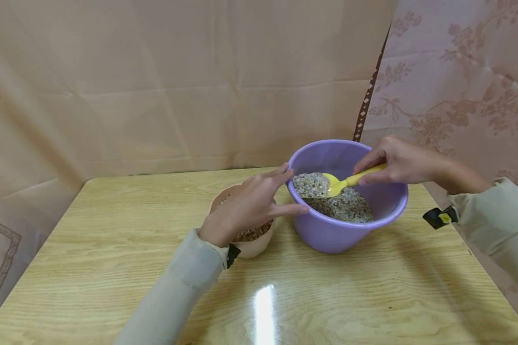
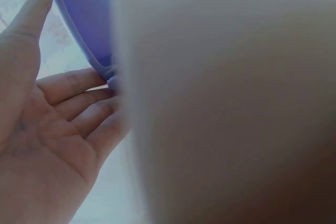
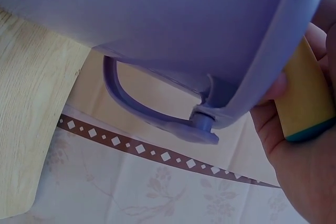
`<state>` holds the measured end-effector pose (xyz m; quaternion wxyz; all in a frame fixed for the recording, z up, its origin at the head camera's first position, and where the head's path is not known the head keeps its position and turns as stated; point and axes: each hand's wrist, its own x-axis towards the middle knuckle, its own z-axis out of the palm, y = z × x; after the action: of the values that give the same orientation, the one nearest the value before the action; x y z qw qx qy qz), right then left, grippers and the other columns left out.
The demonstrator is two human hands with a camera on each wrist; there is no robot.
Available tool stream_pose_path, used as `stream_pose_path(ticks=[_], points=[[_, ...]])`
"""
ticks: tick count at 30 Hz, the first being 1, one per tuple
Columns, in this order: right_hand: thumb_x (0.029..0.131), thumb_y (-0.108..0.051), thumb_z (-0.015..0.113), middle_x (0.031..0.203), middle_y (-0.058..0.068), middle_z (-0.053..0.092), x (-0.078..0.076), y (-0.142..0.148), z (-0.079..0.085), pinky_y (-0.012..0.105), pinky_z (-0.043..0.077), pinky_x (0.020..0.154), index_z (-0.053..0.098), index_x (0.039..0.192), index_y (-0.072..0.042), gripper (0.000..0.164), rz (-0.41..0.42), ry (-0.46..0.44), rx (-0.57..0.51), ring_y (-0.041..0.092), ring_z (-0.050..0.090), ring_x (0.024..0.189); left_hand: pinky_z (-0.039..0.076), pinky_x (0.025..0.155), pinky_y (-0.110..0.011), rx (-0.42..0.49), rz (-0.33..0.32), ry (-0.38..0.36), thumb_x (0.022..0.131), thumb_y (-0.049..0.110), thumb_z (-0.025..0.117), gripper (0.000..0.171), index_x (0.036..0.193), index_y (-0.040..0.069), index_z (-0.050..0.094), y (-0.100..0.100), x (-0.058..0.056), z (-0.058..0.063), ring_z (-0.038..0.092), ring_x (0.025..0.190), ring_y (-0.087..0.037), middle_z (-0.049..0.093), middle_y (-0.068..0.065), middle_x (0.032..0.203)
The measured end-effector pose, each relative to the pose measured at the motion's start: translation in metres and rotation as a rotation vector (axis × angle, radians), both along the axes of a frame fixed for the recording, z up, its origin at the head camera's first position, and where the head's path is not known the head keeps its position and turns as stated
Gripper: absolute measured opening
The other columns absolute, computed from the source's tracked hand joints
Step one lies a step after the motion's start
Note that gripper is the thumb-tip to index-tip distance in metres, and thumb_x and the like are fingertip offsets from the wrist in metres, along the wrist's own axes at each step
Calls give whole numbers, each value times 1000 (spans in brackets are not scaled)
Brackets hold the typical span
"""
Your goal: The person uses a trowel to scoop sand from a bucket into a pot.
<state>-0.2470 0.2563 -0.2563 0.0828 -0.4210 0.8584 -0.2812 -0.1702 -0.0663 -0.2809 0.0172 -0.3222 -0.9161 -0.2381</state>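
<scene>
My right hand point(image 1: 407, 160) grips the yellow handle of a small scoop point(image 1: 338, 186); the handle's end shows teal in the right wrist view. Pale, coarse grit point(image 1: 311, 184) is heaped on the scoop's blade, inside a purple bucket point(image 1: 328, 235). More grit point(image 1: 347, 205) covers the bottom of the bucket. My left hand point(image 1: 250, 203) touches the bucket's left rim with thumb and fingertips, its fingers extended. Beneath that hand stands a beige pot point(image 1: 259, 247) with brown granules point(image 1: 252, 233) inside, partly hidden by the hand.
The bucket and pot stand side by side on a wood-grain table point(image 1: 134, 230). A purple bail handle point(image 3: 152, 116) hangs at the bucket's side. Beige cloth point(image 1: 190, 86) rises behind the table, with flowered cloth point(image 1: 466, 86) at the right.
</scene>
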Motion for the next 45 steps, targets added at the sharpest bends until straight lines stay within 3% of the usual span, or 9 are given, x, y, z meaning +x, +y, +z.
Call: stream_pose_path(ticks=[12, 24, 28, 31, 37, 45], points=[[80, -7, 83, 82, -4, 75, 2, 4, 2, 23, 49, 49, 80, 97, -9, 17, -17, 28, -31, 11, 62, 59, 48, 100, -32, -27, 12, -9, 87, 64, 64, 88, 151, 9, 42, 1, 0, -1, 44, 137, -19, 36, -9, 156], [78, -3, 83, 81, -5, 75, 2, 8, 5, 21, 47, 47, 80, 95, -7, 18, 8, 80, -59, 10, 61, 56, 46, 103, -31, 13, 1, -18, 87, 64, 63, 89, 152, 8, 40, 0, -1, -3, 45, 136, -18, 37, -9, 156], [79, -3, 82, 83, -3, 75, 2, 10, 7, 21, 49, 48, 80, 97, -7, 19, -5, 44, -61, 11, 63, 58, 49, 98, -29, 27, -9, -18, 87, 62, 64, 88, 151, 7, 40, -1, -1, -3, 70, 93, -11, 37, -11, 156], [81, -1, 81, 84, -1, 76, 3, 11, 10, 22, 50, 50, 79, 99, -6, 19, -2, 7, -65, 12, 64, 60, 52, 89, -25, 38, -17, -18, 88, 59, 65, 86, 151, 6, 41, -2, -1, -2, 59, 54, -2, 37, -14, 155], [82, 0, 80, 86, 4, 76, 3, 14, 15, 23, 52, 51, 78, 101, -4, 20, 0, -6, -68, 13, 66, 61, 53, 70, -21, 38, -13, -43, 88, 59, 66, 85, 152, 9, 40, -2, 0, -1, 60, 58, 2, 35, -13, 156], [81, -2, 81, 86, 1, 76, 6, 14, 19, 22, 51, 50, 79, 99, -7, 19, 4, 48, -69, 13, 66, 61, 52, 62, -20, 26, 12, -80, 87, 63, 64, 87, 154, 14, 37, -5, 0, 1, 62, 64, 5, 33, -8, 158]])
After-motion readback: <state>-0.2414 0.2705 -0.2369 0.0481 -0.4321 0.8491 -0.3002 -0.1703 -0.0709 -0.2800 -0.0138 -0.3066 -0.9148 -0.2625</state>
